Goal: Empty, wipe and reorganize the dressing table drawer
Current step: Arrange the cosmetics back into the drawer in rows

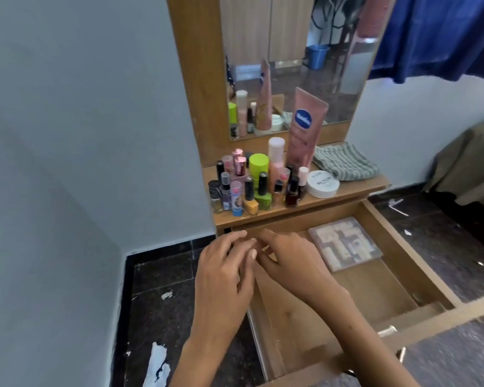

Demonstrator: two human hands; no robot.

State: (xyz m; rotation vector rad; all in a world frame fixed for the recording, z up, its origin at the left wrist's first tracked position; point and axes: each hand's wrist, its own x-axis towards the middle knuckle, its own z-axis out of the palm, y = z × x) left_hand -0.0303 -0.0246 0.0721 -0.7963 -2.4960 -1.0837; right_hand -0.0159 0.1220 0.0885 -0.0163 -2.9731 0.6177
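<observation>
The wooden drawer (421,277) of the dressing table stands pulled out towards me. A pinkish make-up palette (345,243) lies flat in its back right corner; the rest of the visible drawer floor is bare wood. My left hand (221,275) and my right hand (291,261) meet over the drawer's back left corner, fingertips touching. A small pale thing shows between the fingers, too blurred to identify. A folded striped cloth (347,163) lies on the table top at the right.
Many nail polish bottles and small cosmetics (249,185) crowd the table top (263,216), with a pink lotion tube (305,129) and a white jar (323,183). A mirror (291,51) rises behind. Wall at left, dark tiled floor (165,275), blue curtain (444,34) at right.
</observation>
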